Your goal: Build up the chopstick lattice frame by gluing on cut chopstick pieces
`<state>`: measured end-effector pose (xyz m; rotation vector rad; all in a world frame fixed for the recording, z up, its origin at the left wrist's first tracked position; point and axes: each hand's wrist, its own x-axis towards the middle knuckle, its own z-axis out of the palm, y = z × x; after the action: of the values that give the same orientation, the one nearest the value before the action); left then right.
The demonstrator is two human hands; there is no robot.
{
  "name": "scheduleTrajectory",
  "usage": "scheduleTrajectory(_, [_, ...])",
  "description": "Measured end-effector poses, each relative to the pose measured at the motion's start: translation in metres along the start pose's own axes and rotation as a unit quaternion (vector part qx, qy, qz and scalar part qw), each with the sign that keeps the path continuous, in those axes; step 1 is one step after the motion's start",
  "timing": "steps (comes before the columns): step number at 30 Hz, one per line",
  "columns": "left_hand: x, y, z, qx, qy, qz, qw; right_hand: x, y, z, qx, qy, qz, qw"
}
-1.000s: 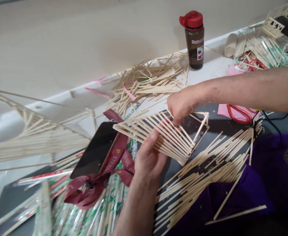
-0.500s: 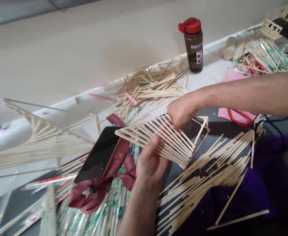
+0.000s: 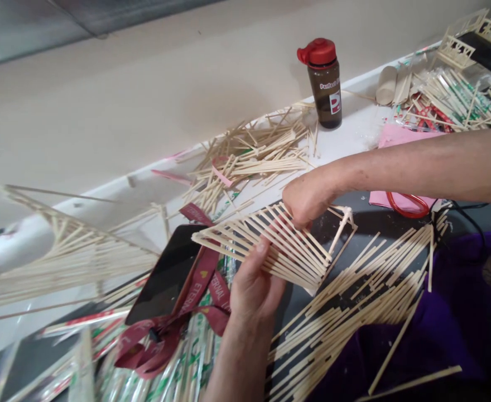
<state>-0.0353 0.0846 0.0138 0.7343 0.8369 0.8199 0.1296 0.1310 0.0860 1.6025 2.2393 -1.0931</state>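
A fan-shaped panel of glued wooden sticks hangs above the table, held by both hands. My left hand grips its near edge from below, thumb on top of the sticks. My right hand reaches in from the right and pinches the panel's far upper edge, fingers curled under. Just below lies a larger flat panel of sticks on the dark mat. A black phone with a maroon lanyard lies left of my left hand.
Loose sticks are heaped on the white ledge. A brown bottle with a red cap stands behind them. A big stick frame sits at left. Red scissors lie on pink paper; purple cloth at right; wrapped chopsticks far right.
Both hands keep their grip on the stick panel, which has tilted and shifted slightly. The camera has tipped a little, so the bottle and ledge sit lower in view.
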Motion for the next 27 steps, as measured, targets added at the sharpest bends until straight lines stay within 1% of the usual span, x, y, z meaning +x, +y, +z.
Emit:
scheduleTrajectory(4, [0.0007,-0.0011,-0.0014,0.000,-0.005,0.000,1.000,0.0013,0.0011,0.0000,0.005,-0.014,-0.011,1.000])
scheduleTrajectory(11, [0.0004,-0.0018,0.0021,-0.019,-0.004,0.000,1.000,0.0046,0.0041,0.0002,-0.034,-0.020,-0.029,0.999])
scheduleTrajectory(18, [0.0001,-0.0019,0.0050,-0.036,0.002,0.008,0.999,0.0003,-0.0015,-0.0036,-0.078,-0.041,-0.025,0.996])
scheduleTrajectory(24, [0.0031,-0.0037,0.0014,-0.030,0.010,0.013,0.999,-0.0040,-0.0026,-0.0065,-0.074,-0.055,-0.031,0.995])
scheduleTrajectory(27, [0.0044,-0.0048,-0.0009,-0.031,0.011,0.018,0.999,-0.0037,-0.0016,-0.0055,-0.068,-0.047,-0.034,0.996])
